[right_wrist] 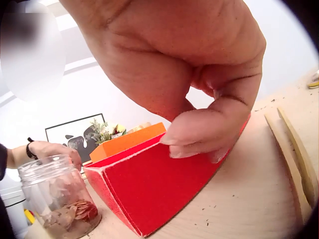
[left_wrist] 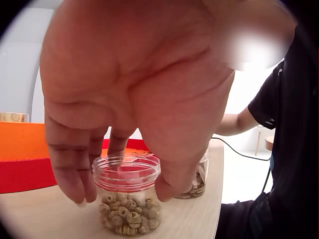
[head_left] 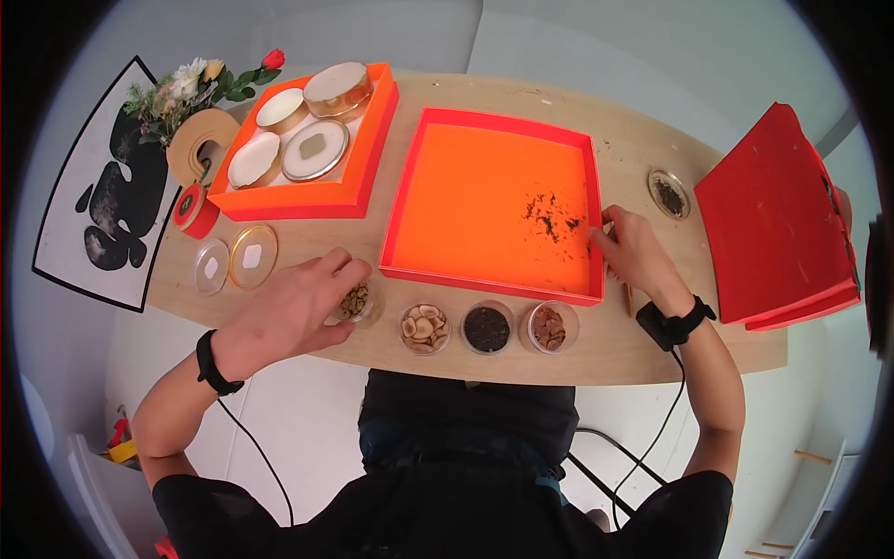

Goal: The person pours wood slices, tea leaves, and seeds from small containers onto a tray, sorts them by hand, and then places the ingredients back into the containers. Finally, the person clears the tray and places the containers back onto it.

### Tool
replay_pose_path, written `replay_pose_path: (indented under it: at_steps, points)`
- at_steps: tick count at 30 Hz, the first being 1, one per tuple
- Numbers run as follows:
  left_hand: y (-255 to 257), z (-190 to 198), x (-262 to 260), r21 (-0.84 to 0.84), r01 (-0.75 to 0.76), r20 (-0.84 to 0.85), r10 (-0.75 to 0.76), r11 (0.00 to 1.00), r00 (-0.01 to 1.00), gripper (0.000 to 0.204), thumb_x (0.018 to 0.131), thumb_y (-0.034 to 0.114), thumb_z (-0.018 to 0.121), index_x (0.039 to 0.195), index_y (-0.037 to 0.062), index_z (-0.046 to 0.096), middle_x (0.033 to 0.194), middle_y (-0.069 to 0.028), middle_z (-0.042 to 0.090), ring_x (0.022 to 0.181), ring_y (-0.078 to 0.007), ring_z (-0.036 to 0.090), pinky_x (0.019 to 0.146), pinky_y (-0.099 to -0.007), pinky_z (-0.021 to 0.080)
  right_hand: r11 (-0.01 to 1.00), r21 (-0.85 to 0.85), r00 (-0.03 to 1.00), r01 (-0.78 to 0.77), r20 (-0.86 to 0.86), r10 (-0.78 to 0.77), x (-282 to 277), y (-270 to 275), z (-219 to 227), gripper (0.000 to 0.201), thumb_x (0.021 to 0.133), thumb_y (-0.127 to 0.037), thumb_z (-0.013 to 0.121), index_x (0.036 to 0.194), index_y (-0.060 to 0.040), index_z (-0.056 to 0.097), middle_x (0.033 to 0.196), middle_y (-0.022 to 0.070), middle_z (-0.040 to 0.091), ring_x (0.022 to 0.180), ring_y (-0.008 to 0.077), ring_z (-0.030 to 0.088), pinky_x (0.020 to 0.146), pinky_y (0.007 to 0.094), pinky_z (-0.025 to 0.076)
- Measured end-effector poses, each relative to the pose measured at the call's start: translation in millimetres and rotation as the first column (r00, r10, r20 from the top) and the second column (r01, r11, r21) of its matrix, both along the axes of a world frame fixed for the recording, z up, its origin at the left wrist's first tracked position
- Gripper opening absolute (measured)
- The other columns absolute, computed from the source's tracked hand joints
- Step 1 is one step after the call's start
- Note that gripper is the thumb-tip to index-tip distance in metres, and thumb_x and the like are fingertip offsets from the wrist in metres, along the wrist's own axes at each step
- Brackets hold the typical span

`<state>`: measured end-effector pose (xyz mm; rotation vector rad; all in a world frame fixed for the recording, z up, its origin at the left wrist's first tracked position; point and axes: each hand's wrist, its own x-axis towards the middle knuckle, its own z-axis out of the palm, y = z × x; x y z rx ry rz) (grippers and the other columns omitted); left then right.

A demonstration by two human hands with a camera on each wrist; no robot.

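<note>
My left hand [head_left: 296, 303] is around a clear, lidless jar of dried greenish buds [left_wrist: 130, 211], thumb on one side and fingers on the other. The jar stands upright near the table's front edge. At the right wall of a shallow red box [head_left: 456, 205] with an orange inside, my right hand [head_left: 638, 250] pinches the rim between thumb and fingers. Dark loose tea leaves [head_left: 551, 222] lie scattered on the right part of the box floor. In the right wrist view, the fingertips [right_wrist: 192, 134] overlap the red outer wall.
Open jars of pale dried slices [head_left: 424, 329], dark leaves [head_left: 487, 328] and reddish-brown pieces [head_left: 549, 328] line the front edge. Two lids [head_left: 253, 256] lie left; behind stands an orange box [head_left: 372, 158] of round containers. Wooden tongs [right_wrist: 290, 159], a leaf dish [head_left: 669, 194] and red box [head_left: 773, 224] sit right.
</note>
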<state>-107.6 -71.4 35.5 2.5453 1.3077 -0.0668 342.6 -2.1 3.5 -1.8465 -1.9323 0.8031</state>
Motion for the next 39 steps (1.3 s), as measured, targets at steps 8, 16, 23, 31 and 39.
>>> replay_pose_path:
  at_steps: [8,16,23,31,39]
  points:
    - [2.8,22.1,-4.5,-0.038,0.011,0.05,-0.009,0.999,0.999,0.086,0.087,0.025,0.093,0.16,0.0091,0.051,0.147,-0.0158,0.063,0.132,-0.0391,0.067,0.105,-0.0471,0.058,0.999,0.045,0.997,0.03,-0.078,-0.026,4.9,13.5,-23.4,0.03,0.11,-0.012,0.052,0.111,0.0164,0.06,0.076,0.0249,0.071,0.055,0.0295,0.074,0.045,0.0406,0.058]
    - [52.4,4.2,27.7,-0.044,-0.281,0.615,0.247,0.959,0.749,0.094,0.107,0.051,0.076,0.168,-0.0071,0.034,0.164,-0.0278,0.054,0.153,-0.0359,0.055,0.116,-0.046,0.054,0.943,0.332,1.0,0.028,-0.021,-0.022,25.7,36.1,-39.6,0.027,0.111,-0.012,0.053,0.105,0.0124,0.062,0.078,0.0249,0.071,0.058,0.03,0.075,0.051,0.0425,0.057]
    - [129.7,27.7,77.7,-0.545,-0.099,0.721,0.526,0.832,0.451,0.078,0.111,0.047,0.068,0.159,-0.0087,0.042,0.148,-0.0194,0.064,0.13,-0.0249,0.07,0.091,-0.0364,0.067,0.902,0.388,0.97,0.189,-0.217,-0.11,8.5,35.3,-20.5,0.033,0.117,-0.022,0.051,0.112,0.0086,0.061,0.081,0.0235,0.072,0.064,0.028,0.076,0.056,0.0408,0.058]
    - [148.6,40.9,102.8,-0.489,-0.18,0.769,0.519,0.854,0.373,0.051,0.11,0.03,0.054,0.153,0.0026,0.051,0.133,-0.0102,0.07,0.111,-0.0177,0.073,0.084,-0.038,0.065,0.926,0.311,0.973,0.214,0.01,-0.229,97.5,77.3,-22.2,0.031,0.114,-0.023,0.064,0.121,0.0066,0.07,0.1,0.0198,0.075,0.072,0.0314,0.076,0.067,0.0414,0.06]
    - [151.9,42.7,107.0,-0.391,-0.255,0.848,0.454,0.884,0.275,0.048,0.11,0.022,0.05,0.152,-0.0016,0.056,0.131,-0.013,0.072,0.111,-0.0198,0.074,0.085,-0.0395,0.067,0.842,0.539,0.888,0.0,0.387,-0.248,150.1,75.3,-50.9,0.02,0.1,-0.017,0.075,0.11,0.0003,0.075,0.112,0.0287,0.074,0.104,0.05,0.073,0.092,0.0575,0.059]
